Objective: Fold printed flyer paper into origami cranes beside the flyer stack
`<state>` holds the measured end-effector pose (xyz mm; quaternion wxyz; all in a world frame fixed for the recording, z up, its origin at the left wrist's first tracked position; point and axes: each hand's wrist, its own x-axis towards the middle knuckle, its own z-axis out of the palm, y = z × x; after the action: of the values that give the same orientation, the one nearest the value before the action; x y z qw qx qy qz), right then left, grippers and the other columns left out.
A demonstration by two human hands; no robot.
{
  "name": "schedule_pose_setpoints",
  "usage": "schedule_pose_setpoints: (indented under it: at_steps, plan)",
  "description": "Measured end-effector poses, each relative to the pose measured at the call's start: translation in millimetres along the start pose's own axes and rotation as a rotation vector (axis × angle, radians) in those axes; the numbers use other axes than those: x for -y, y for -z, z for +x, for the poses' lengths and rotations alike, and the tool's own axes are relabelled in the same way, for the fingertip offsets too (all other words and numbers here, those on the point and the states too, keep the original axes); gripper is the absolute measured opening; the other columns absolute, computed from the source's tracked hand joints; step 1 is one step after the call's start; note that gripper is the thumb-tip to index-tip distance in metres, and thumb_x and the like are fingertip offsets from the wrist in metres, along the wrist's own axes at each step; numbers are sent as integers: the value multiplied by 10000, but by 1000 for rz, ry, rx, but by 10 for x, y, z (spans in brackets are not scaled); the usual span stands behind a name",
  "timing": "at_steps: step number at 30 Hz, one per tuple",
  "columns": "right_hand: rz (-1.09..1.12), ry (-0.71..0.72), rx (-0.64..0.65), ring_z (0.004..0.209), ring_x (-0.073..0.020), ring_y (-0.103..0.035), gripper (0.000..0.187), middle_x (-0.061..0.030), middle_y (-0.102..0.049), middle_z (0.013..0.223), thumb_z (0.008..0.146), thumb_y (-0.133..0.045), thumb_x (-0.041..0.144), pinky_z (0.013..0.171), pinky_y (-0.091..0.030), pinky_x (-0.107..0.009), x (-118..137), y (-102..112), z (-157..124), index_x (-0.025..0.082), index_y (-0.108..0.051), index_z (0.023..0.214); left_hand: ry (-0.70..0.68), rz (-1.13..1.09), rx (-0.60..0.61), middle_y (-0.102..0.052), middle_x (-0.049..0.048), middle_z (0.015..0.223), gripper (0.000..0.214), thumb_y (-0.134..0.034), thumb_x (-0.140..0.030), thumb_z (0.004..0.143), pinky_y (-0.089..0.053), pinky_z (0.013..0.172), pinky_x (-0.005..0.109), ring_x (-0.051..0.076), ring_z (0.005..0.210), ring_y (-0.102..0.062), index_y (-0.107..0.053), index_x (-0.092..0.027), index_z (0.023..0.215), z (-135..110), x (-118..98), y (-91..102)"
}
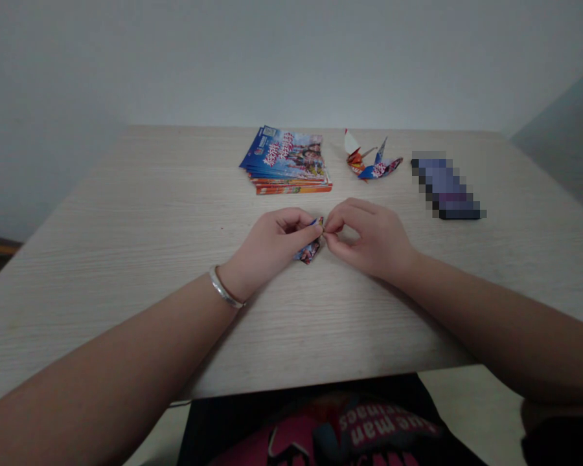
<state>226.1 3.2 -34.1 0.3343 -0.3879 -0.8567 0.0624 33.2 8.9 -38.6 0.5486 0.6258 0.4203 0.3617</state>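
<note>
My left hand (pixel 271 246) and my right hand (pixel 369 237) meet at the middle of the light wooden table (pixel 126 246). Both pinch a small folded piece of colourful printed paper (pixel 311 248) between thumb and fingers. The paper rests low against the tabletop, partly hidden under my left fingers. A silver bangle sits on my left wrist.
A stack of colourful printed sheets (pixel 286 160) lies at the back centre. Beside it to the right stand two folded paper cranes (pixel 369 159). A dark flat object, blurred out (pixel 447 186), lies further right. A plain wall rises behind the table.
</note>
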Motion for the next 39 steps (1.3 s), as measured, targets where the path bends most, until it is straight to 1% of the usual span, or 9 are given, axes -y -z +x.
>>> schedule_pose_setpoints:
  at_steps: [4,9,12,16,21,28,31,34,39]
  plan:
    - [-71,25,22,762,-188,-660,102,-36,-714,805,807,-579,196,702,-484,-326,16,18,-3,225,-572,709,-1,3,2,-609,-10,616,210,-686,-314,812,-405,525,213,82,541,-516,-633,-152,690,-2,-13,-4]
    - [91,-80,-28,694,-159,-640,44,-14,-672,745,769,-614,177,660,-481,-296,-28,-11,-12,210,-590,751,-18,-30,-12,-583,-24,600,223,-681,-312,821,-380,519,205,73,532,-493,-612,-162,671,5,-5,-16]
    - [146,-88,-37,691,-150,-644,56,-7,-677,763,767,-639,193,664,-487,-287,-45,-39,-11,201,-616,818,-21,-36,9,-587,-20,607,236,-665,-319,840,-383,533,212,77,543,-498,-619,-160,672,8,-9,-22]
    - [132,-74,-42,711,-151,-647,94,2,-692,785,784,-654,205,681,-489,-287,-51,-50,-17,214,-635,875,-32,-19,-11,-601,-12,630,224,-657,-301,844,-387,558,222,86,575,-502,-644,-153,675,6,-37,-22]
    - [110,-55,-51,721,-147,-655,40,-2,-711,803,845,-643,207,698,-494,-286,-81,-43,-24,215,-666,877,-45,5,-69,-619,-13,657,203,-683,-310,833,-398,586,227,89,598,-507,-671,-155,703,12,-17,-9]
    - [79,-55,-75,760,-158,-667,73,-10,-728,839,882,-611,220,720,-501,-298,-111,-26,-33,222,-684,880,-42,19,-75,-692,8,708,181,-716,-320,816,-448,612,226,101,626,-572,-705,-157,738,34,23,-3]
    - [87,-61,-86,740,-153,-657,55,-11,-722,825,862,-619,223,706,-501,-295,-98,-18,-28,214,-673,858,-9,-84,-78,-718,9,749,137,-743,-281,781,-488,642,223,103,650,-612,-718,-151,820,34,6,-23]
    - [134,-85,-97,711,-146,-643,16,-5,-701,776,818,-636,202,677,-504,-283,-81,-30,-5,206,-648,807,1,-180,-78,-724,7,763,158,-756,-242,756,-513,664,223,101,661,-634,-701,-147,871,33,1,-43]
    - [292,-198,-105,629,-126,-608,65,23,-662,699,749,-621,156,616,-509,-258,-70,-73,30,215,-596,762,-28,-116,-77,-697,-2,724,99,-723,-238,789,-494,652,218,94,648,-616,-672,-155,802,32,7,-45]
